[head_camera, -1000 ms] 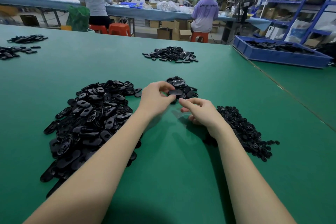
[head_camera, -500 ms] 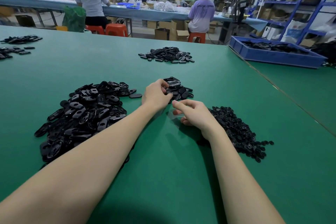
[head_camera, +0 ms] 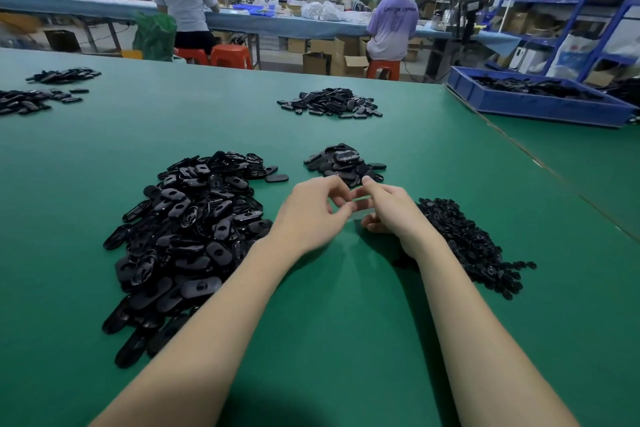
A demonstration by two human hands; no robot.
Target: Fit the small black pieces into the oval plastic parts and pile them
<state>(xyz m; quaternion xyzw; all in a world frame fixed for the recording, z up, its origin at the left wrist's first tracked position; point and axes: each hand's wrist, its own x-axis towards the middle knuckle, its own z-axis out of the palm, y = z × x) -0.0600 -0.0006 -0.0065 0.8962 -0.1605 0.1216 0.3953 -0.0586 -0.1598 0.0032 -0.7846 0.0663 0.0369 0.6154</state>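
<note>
head view over a green table (head_camera: 346, 340), the two bare forearms entering from 6 o'clock and meeting just above centre. left hand (head_camera: 313, 215): fingers curled, thumb and fingertips drawn toward each other, nothing visible between them; whether they pinch a small piece cannot be told. right hand (head_camera: 389, 210): fingers curled, forefinger reaching toward the left fingertips so that the two hands touch or nearly touch; what it holds, if anything, cannot be told. large heap of oval plastic parts (head_camera: 183, 236): at 9 o'clock of the hands, just beside the left forearm, glossy black, lying at all angles. heap of small black pieces (head_camera: 467, 246): at 3 o'clock of the hands, touching or just behind the right wrist, spreading toward 4 o'clock. small pile of ovals (head_camera: 344, 163): at 12 o'clock of the hands, just beyond the fingertips; whether these are already fitted cannot be told at this size. farther pile (head_camera: 330, 103): at 12 o'clock, well apart from the hands. two flat scatterings of black parts (head_camera: 38, 99): at 10 o'clock near the table's left edge. blue tray (head_camera: 540, 107): at 2 o'clock, holding more black parts. background at 12 o'clock: a long blue-topped bench (head_camera: 242, 19) with seated and standing people seen from behind, orange stools (head_camera: 230, 56), cardboard boxes, and blue shelving (head_camera: 571, 3) at 1 to 2 o'clock
</note>
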